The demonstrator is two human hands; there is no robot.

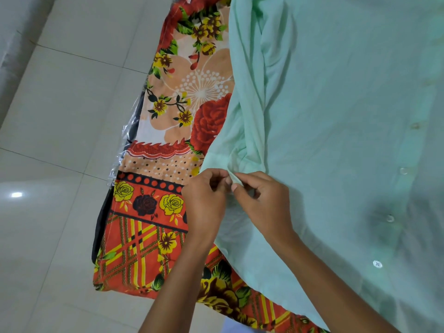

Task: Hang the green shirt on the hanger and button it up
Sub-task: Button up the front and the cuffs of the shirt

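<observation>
The pale green shirt [336,116] lies spread over a bed, filling the right half of the view. Its button placket runs down the right side with white buttons [377,263] fastened along it. A sleeve [249,92] is bunched along the shirt's left edge, ending in a cuff near my hands. My left hand [206,200] and my right hand [262,198] meet at that cuff, fingertips pinching the fabric edge between them. No hanger shows in this view.
A floral bedsheet [149,212] in red, orange and yellow covers the bed under the shirt. Clear plastic wrap [125,145] and a dark edge show at the bed's left side. White floor tiles [60,116] fill the left.
</observation>
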